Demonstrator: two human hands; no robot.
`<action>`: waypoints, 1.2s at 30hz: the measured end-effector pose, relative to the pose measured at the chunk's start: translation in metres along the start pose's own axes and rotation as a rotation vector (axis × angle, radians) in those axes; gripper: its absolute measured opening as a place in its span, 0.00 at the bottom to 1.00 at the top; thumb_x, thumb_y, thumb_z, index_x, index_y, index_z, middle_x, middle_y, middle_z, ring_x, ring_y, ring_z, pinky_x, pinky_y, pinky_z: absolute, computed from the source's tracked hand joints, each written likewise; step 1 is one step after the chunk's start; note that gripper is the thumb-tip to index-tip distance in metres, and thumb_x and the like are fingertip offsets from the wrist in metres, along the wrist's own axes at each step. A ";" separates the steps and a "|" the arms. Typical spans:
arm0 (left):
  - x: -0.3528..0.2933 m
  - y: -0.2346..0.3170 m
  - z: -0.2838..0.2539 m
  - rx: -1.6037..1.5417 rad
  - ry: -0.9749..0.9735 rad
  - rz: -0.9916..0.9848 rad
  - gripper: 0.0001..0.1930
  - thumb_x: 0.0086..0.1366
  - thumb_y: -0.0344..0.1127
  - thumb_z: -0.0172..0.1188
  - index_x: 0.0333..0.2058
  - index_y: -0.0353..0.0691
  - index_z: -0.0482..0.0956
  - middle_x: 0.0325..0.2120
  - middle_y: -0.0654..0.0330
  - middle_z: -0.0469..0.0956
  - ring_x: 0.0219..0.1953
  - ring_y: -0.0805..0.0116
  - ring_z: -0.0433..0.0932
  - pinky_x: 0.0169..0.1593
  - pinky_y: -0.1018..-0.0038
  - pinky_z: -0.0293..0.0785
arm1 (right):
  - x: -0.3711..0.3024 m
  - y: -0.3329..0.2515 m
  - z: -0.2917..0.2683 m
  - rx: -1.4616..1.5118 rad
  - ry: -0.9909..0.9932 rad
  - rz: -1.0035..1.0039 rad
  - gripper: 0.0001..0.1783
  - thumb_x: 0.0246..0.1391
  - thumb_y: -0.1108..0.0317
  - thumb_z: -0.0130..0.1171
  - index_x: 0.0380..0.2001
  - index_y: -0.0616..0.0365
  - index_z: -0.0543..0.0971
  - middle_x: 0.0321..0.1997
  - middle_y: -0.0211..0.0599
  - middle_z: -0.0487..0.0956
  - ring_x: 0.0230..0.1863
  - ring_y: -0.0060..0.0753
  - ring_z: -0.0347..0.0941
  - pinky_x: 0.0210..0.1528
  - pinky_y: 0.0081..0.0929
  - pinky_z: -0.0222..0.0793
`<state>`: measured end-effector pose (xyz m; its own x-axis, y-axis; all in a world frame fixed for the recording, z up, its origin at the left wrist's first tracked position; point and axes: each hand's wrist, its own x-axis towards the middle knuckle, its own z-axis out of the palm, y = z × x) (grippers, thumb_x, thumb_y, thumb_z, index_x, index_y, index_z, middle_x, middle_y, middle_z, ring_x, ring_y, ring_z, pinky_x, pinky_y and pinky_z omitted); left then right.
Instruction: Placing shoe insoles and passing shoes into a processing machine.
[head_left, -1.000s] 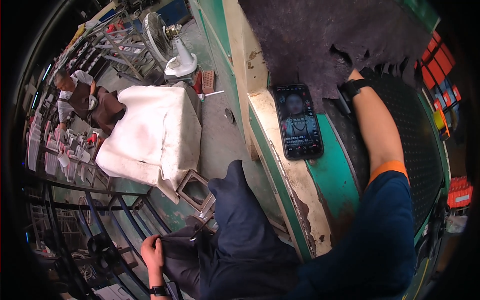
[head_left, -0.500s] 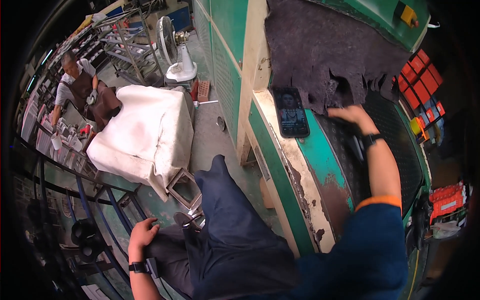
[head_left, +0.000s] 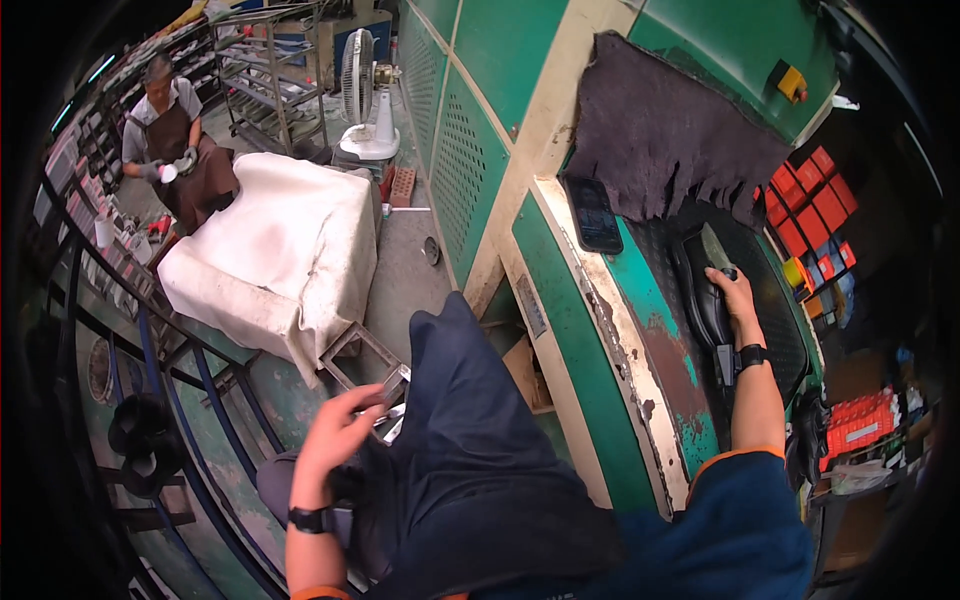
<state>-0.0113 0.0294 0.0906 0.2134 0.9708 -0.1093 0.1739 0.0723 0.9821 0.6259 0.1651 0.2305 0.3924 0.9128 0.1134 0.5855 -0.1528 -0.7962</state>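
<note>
My right hand is closed on a long, glossy black shoe on the dark textured bed of a green machine. A grey-green piece, perhaps part of a shoe last, sticks up just beyond my fingers. Above that hangs a ragged dark leather flap over the machine's opening. My left hand hovers over my left thigh with its fingers loosely apart. Its fingertips are close to a shiny metal piece beside my dark apron; I see nothing held in it.
A phone lies on the machine's chipped ledge. Ahead on the left, a pale cloth covers a boxy shape. Behind it sits a person in a brown apron. A fan, dark metal rails and red bins stand around.
My right hand has come back from under the leather flap and now grips the black shoe. My left hand has lifted off my knee and moved right and forward. The view has shifted.
</note>
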 end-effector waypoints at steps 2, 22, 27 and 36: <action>0.009 0.022 0.028 -0.029 -0.129 0.097 0.19 0.67 0.30 0.56 0.56 0.34 0.74 0.44 0.55 0.81 0.49 0.67 0.79 0.54 0.72 0.73 | -0.014 -0.011 -0.007 0.118 0.151 0.100 0.27 0.46 0.54 0.70 0.45 0.61 0.78 0.36 0.30 0.79 0.35 0.24 0.73 0.43 0.23 0.68; -0.056 -0.059 0.090 -1.432 0.186 -0.334 0.29 0.65 0.46 0.45 0.58 0.32 0.70 0.53 0.49 0.76 0.52 0.52 0.77 0.58 0.58 0.73 | -0.204 -0.072 0.432 0.953 -0.986 0.710 0.09 0.57 0.67 0.58 0.35 0.61 0.81 0.30 0.34 0.81 0.28 0.29 0.78 0.33 0.30 0.76; -0.086 -0.086 0.079 -1.500 0.282 -0.405 0.28 0.66 0.43 0.45 0.64 0.42 0.65 0.57 0.51 0.73 0.55 0.53 0.76 0.59 0.58 0.72 | -0.242 -0.058 0.462 0.974 -1.061 0.774 0.09 0.59 0.67 0.57 0.35 0.61 0.81 0.31 0.35 0.81 0.29 0.29 0.78 0.34 0.28 0.76; -0.055 -0.074 0.050 -0.688 0.508 -0.439 0.39 0.69 0.46 0.50 0.72 0.50 0.41 0.72 0.50 0.44 0.73 0.56 0.45 0.72 0.58 0.40 | -0.242 -0.065 0.462 0.894 -1.264 0.561 0.11 0.61 0.63 0.56 0.38 0.58 0.82 0.37 0.29 0.81 0.37 0.19 0.76 0.41 0.18 0.70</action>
<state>0.0120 -0.0405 0.0166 -0.2069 0.7964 -0.5683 -0.4974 0.4146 0.7621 0.1650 0.1287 -0.0195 -0.6530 0.6023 -0.4591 -0.1672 -0.7059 -0.6883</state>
